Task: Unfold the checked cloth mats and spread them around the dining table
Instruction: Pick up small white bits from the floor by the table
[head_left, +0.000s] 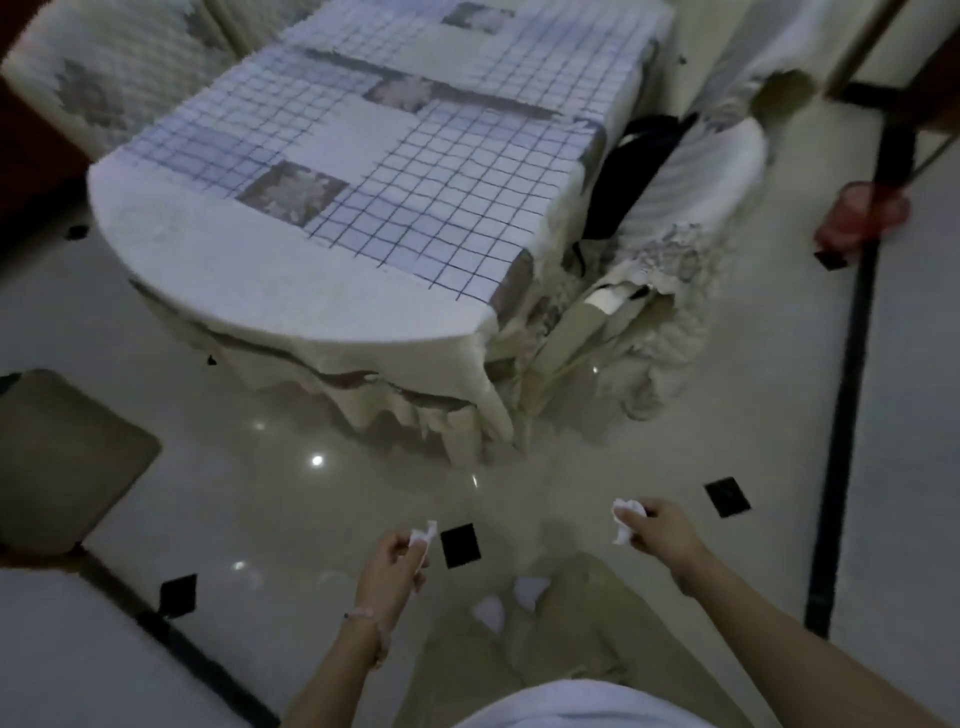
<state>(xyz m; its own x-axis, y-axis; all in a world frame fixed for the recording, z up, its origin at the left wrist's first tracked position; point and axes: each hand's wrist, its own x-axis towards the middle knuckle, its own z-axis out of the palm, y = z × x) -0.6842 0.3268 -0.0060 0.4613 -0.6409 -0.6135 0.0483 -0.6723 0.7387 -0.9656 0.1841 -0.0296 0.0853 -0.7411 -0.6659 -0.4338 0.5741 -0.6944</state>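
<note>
Writing: none legible anywhere, picture dim and blurred.
Counter (291, 291): stood at 12 o'clock, draped in a pale cloth with a rounded near end and a ragged, scalloped hem hanging toward the floor.
Checked cloth mats (415, 208): lay spread flat across the counter top, white fabric with a thin dark grid, overlapping patches of grey floral print.
Left hand (395, 564): hung low at 7 o'clock, fingers pinched shut on a small crumpled white scrap (422, 535); thin bracelet at the wrist.
Right hand (660, 530): hung low at 5 o'clock, fingers closed on a second crumpled white scrap (626, 519).
Covered chair (691, 218): stood just beside the counter at 2 o'clock, wrapped in pale ruffled fabric, something dark on the seat.
Floor (260, 493): glossy pale tiles with small black diamond insets and dark border strips.
Red mop head (862, 218): rested on the floor at 3 o'clock.
</note>
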